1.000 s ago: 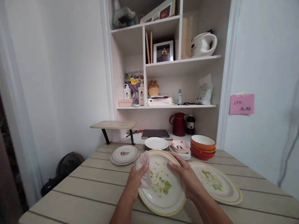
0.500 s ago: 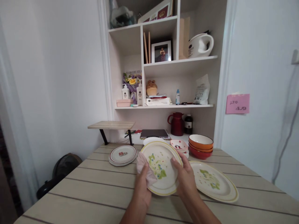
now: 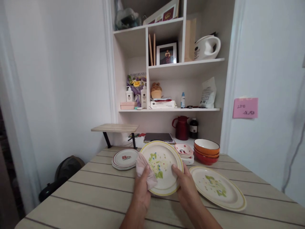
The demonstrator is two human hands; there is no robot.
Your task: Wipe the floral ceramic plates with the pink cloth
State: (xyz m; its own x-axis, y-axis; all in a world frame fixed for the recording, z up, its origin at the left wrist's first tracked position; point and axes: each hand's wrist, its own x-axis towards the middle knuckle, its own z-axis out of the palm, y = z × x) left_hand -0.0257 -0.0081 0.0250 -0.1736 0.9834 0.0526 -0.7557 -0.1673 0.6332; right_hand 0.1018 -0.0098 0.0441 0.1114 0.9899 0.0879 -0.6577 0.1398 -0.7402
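Observation:
Both of my hands hold a cream plate (image 3: pixel 162 165) with a yellow rim and a green and blue flower print, tilted up towards me above the table. My left hand (image 3: pixel 142 187) presses a pink cloth (image 3: pixel 145 170) against the plate's left rim, fingers closed on it. At the plate's lower right edge my right hand (image 3: pixel 184 186) grips the rim with the thumb on its face. A second plate (image 3: pixel 218 187) of the same pattern lies flat on the table to the right.
On the wooden slat table (image 3: pixel 95 190) stand a stack of small red-rimmed plates (image 3: pixel 125 158), small patterned dishes (image 3: pixel 183 151) and stacked orange and red bowls (image 3: pixel 206 150). Behind are a small wooden riser (image 3: pixel 115 128), a red jug (image 3: pixel 182 127) and wall shelves with bottles and frames.
The plate has been lifted from low and nearly flat to raised and tilted towards me, and it hides the white bowl behind. The cloth has stayed on its left rim.

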